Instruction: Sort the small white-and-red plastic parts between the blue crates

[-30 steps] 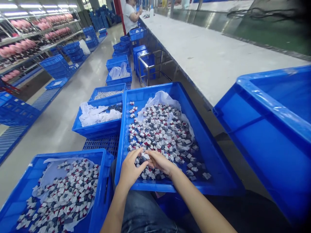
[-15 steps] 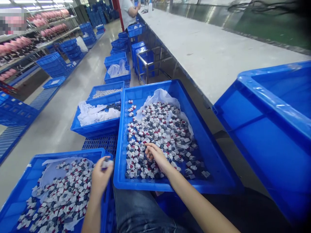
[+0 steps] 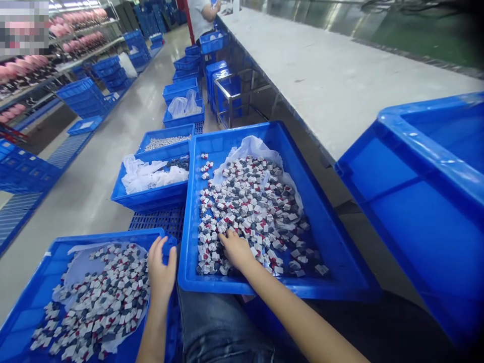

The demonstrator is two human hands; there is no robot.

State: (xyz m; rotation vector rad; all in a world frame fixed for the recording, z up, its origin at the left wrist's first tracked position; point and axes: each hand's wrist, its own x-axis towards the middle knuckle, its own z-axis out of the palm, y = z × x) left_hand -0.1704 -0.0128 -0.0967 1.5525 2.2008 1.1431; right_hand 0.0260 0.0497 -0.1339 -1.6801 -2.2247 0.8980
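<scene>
A large blue bin (image 3: 234, 287) sits before me, holding a heap of small white, dark grey and red plastic pieces (image 3: 260, 214) partly on clear plastic film. My right hand (image 3: 238, 250) reaches palm down into the near left side of this heap. Its fingertips are hidden among the pieces, so I cannot see whether they grip one. My left hand (image 3: 161, 269) is raised over the right edge of a second blue bin (image 3: 109, 235) at lower left. The thumb stands apart from the fingers and no piece shows in it. Similar small pieces (image 3: 104, 297) fill that bin.
Beyond the left bin stands a blue crate (image 3: 151, 196) with white plastic bags and dark pieces. A tilted blue bin (image 3: 419, 201) borders the long white table (image 3: 321, 75) at right. Farther off are stacked crates (image 3: 81, 98), a metal frame (image 3: 229, 96) and a person (image 3: 202, 20).
My left hand has let go of a small white-and-grey piece and its fingers have opened. My right hand has lowered from just above the heap into the pieces.
</scene>
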